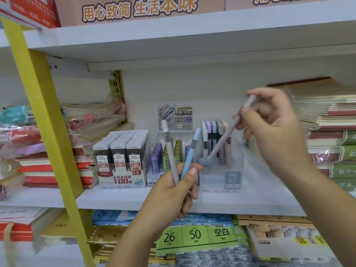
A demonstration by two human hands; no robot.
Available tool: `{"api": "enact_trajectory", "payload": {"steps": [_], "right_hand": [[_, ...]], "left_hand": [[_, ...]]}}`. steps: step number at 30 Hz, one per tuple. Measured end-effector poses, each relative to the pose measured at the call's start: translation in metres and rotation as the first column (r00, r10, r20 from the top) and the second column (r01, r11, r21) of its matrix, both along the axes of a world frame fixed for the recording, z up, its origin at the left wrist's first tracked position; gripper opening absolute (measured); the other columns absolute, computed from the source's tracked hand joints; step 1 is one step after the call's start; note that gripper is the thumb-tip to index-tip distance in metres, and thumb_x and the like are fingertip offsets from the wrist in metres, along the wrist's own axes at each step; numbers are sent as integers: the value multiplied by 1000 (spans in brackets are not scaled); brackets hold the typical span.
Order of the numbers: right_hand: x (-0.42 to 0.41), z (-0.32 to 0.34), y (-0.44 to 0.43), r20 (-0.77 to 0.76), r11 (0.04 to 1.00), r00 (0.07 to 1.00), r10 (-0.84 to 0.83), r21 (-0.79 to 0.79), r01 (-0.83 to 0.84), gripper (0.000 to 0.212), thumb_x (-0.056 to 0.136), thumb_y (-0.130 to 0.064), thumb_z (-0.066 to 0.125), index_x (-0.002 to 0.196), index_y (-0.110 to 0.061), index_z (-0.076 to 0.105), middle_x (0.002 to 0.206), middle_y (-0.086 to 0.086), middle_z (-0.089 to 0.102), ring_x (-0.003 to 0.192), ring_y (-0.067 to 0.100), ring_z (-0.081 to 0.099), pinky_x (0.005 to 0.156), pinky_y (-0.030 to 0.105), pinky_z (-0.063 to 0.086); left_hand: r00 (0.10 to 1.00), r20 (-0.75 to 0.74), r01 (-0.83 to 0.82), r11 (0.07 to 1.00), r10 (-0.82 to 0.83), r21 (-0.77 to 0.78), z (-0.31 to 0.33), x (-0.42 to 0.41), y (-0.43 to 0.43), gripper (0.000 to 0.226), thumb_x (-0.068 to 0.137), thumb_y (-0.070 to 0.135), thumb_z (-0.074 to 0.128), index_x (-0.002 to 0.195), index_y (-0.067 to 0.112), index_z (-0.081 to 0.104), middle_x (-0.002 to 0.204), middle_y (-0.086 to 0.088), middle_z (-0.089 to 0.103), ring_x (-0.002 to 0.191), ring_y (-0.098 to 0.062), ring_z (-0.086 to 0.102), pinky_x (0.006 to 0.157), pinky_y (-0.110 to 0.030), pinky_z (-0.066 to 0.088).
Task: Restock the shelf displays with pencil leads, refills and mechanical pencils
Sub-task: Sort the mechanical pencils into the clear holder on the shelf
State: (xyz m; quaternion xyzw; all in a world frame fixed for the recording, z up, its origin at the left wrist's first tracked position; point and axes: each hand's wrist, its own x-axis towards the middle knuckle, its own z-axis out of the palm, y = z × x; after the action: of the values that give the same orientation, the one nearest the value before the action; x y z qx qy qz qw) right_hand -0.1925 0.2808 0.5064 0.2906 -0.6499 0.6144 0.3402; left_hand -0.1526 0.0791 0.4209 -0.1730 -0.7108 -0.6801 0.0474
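Right grip: pinched grey pencil — tip toward 7 o'clock, at display box.
Left grip: clasped two pencils.
Care: likely needed upright seating.

Left hand grips two pencils — right hand pinches third pencil.

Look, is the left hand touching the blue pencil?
Touching. The head view shows the left hand gripping the blue pencil, its thumb pressed against the lower end.

The right hand and its pencil, at 3 o'clock, are blurry. The left hand hides the bottoms of two pencils.
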Motion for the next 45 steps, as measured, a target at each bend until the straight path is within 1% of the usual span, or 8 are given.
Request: {"api": "enact_trajectory", "payload": {"steps": [11, 19, 24, 32, 36, 39, 41, 45], "right_hand": [[-16, -15, 5, -133, 739, 946, -296, 596, 315, 26, 91, -26, 60, 112, -41, 53, 84, -21, 59, 77, 5, 57, 64, 28, 49], [-24, -15, 8, -121, 772, 940, -320, 542, 333, 29, 89, -25, 64, 111, -36, 50, 77, -18, 62, 71, 7, 55, 65, 28, 45], [-30, -19, 8, -221, 708, 891, -396, 545, 449, 24, 86, -28, 66, 106, -37, 56, 87, -16, 50, 78, 7, 46, 64, 22, 38], [-39, -28, 12, -101, 633, 873, -478, 649, 422, 31, 87, -34, 65, 117, -38, 58, 99, -7, 43, 89, 6, 42, 69, 21, 35], [-20, -19, 9, -203, 691, 855, -477, 514, 508, 27, 92, -31, 58, 119, -29, 62, 98, -9, 47, 81, 5, 45, 66, 16, 36], [1, -15, -2, 50, 897, 983, -177, 420, 140, 21, 90, -29, 61, 110, -30, 65, 84, -6, 66, 74, 7, 58, 65, 19, 49], [11, -17, -13, 259, 929, 965, 44, 345, -135, 28, 87, -23, 67, 115, -30, 63, 85, 4, 70, 74, 18, 60, 72, 28, 50], [13, -23, -24, 327, 936, 934, 146, 258, -237, 24, 87, -10, 66, 109, -20, 61, 86, 18, 70, 76, 27, 62, 64, 22, 49]], "left_hand": [[997, 33, -71, 997, 71, 8, -4, -6, -1, 21, 98, 42, 51, 98, 34, 70, 62, 6, 40, 47, -10, 33, 42, -18, 29], [997, 43, -71, 997, 71, -7, -4, -6, 0, 21, 100, 39, 50, 96, 36, 71, 62, 6, 41, 47, -8, 34, 42, -17, 30], [997, 55, -62, 998, 62, 1, -4, -6, -1, 20, 100, 37, 52, 97, 33, 71, 58, 9, 38, 47, -8, 32, 42, -17, 30], [997, 72, -1, 1000, 2, -18, -2, -2, 2, 22, 87, 50, 55, 96, 37, 70, 58, 9, 34, 46, -10, 28, 42, -19, 27], [997, 69, 20, 999, -18, -29, -2, -1, 5, 20, 93, 45, 52, 97, 38, 71, 58, 8, 33, 45, -10, 28, 41, -18, 27], [998, 54, 25, 999, -23, -40, -2, -2, 8, 20, 94, 45, 52, 99, 37, 70, 56, 10, 34, 43, -9, 30, 40, -17, 27], [998, 50, 27, 998, -24, -50, -2, -3, 11, 20, 98, 42, 51, 99, 36, 70, 56, 10, 34, 42, -9, 31, 40, -17, 28], [998, 50, 41, 996, -37, -76, -5, -4, 15, 19, 99, 42, 51, 99, 35, 69, 55, 11, 36, 42, -9, 34, 41, -20, 28]]}}
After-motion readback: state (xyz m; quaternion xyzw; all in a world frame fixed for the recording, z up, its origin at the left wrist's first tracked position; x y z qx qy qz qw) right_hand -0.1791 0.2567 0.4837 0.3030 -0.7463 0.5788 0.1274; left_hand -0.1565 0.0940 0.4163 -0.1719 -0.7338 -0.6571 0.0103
